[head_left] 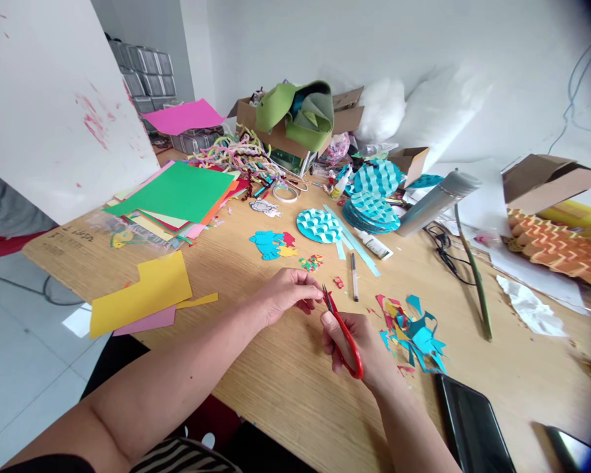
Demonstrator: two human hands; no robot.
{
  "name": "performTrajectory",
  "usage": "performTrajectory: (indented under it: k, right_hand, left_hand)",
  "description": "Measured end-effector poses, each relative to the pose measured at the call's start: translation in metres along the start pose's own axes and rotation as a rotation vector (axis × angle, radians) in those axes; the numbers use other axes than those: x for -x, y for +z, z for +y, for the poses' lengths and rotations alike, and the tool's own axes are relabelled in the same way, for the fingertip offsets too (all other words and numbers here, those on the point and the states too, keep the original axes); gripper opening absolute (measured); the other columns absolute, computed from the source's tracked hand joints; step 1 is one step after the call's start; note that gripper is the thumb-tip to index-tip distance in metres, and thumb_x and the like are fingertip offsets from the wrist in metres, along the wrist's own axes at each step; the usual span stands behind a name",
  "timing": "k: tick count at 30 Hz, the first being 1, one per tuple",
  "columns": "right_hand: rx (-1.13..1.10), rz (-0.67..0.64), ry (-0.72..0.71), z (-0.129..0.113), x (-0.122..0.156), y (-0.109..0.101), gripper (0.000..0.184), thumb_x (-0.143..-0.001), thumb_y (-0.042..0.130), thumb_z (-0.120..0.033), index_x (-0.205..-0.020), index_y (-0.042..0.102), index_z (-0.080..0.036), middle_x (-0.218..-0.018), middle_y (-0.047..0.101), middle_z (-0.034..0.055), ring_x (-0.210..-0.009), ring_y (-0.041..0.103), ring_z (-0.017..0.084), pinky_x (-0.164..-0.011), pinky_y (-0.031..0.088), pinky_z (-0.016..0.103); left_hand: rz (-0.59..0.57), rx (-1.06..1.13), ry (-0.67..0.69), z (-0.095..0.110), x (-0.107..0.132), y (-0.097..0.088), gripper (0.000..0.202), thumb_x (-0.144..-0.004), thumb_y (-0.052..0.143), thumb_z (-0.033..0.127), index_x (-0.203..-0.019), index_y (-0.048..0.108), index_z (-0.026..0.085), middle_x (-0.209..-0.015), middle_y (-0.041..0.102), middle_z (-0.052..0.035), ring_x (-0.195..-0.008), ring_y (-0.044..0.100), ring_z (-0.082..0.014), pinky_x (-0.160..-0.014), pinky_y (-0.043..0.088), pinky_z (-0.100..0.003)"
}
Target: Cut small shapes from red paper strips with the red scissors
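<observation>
My right hand (357, 338) grips red-handled scissors (350, 347), their blades pointing up and away from me. A small red paper piece (329, 301) shows at the blades. My left hand (290, 293) is closed in a pinch at that piece's left side, and its fingertips partly hide the paper. Just beyond my hands lie a heap of tiny coloured cut-outs (311, 263), another red scrap (338, 282) and a pen (354, 277). Farther back are blue fish-shaped paper cut-outs (266, 244) beside red and yellow ones. Blue, red and yellow offcuts (421, 335) are piled right of my right hand.
Yellow card (148, 295) and a stack topped by green paper (180, 190) lie left. Blue wavy paper discs (372, 213), a glue bottle (374, 244) and a grey cylinder (438, 200) stand behind. A black phone-like device (473, 427) is near the front right.
</observation>
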State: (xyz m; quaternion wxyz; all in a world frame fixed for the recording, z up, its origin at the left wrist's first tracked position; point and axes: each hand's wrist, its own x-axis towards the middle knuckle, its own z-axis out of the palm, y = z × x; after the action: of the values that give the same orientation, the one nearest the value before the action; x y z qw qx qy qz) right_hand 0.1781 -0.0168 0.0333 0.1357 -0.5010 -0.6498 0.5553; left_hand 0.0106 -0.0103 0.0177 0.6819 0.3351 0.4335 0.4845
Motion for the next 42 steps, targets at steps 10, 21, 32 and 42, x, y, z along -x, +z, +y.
performTrajectory:
  k: [10, 21, 32, 42]
  right_hand:
    - [0.000, -0.007, 0.003, -0.0004, 0.0005, -0.0001, 0.045, -0.077, 0.061, -0.054, -0.054, 0.053, -0.016, -0.046, 0.057, -0.0017, -0.032, 0.053, 0.010, -0.033, 0.029, 0.017]
    - [-0.014, -0.005, 0.021, 0.0003, -0.0001, 0.0002, 0.046, -0.075, 0.063, -0.056, -0.053, 0.051, -0.017, -0.044, 0.055, -0.0023, -0.030, 0.052, 0.009, -0.032, 0.027, 0.017]
    - [-0.027, 0.044, -0.018, -0.0024, -0.0003, 0.0010, 0.049, -0.072, 0.064, -0.061, -0.054, 0.055, -0.016, -0.045, 0.055, -0.0017, -0.034, 0.055, 0.011, -0.033, 0.030, 0.018]
    - [-0.077, 0.483, -0.091, -0.0044, -0.0010, -0.0036, 0.045, -0.070, 0.068, -0.059, -0.066, 0.063, -0.015, -0.049, 0.063, 0.0040, -0.036, 0.048, 0.010, -0.034, 0.036, 0.020]
  left_hand:
    - [-0.013, 0.038, 0.010, 0.0001, 0.0005, 0.0018, 0.017, -0.057, 0.068, 0.021, -0.066, 0.057, 0.012, -0.072, 0.063, -0.0042, -0.063, 0.060, -0.0129, -0.058, 0.046, -0.027]
    - [-0.031, 0.115, 0.020, -0.0017, -0.0011, 0.0008, 0.018, -0.056, 0.073, 0.019, -0.065, 0.060, 0.010, -0.061, 0.064, -0.0025, -0.057, 0.061, -0.0114, -0.065, 0.048, -0.028]
    - [0.055, 0.116, 0.040, -0.0027, -0.0036, 0.0002, 0.014, -0.059, 0.072, 0.016, -0.065, 0.061, 0.010, -0.060, 0.063, -0.0026, -0.054, 0.058, -0.0097, -0.064, 0.048, -0.028]
    - [0.179, 0.095, 0.021, 0.0025, -0.0049, -0.0036, 0.008, -0.064, 0.069, 0.013, -0.065, 0.062, 0.010, -0.059, 0.062, -0.0021, -0.053, 0.058, -0.0092, -0.061, 0.046, -0.026]
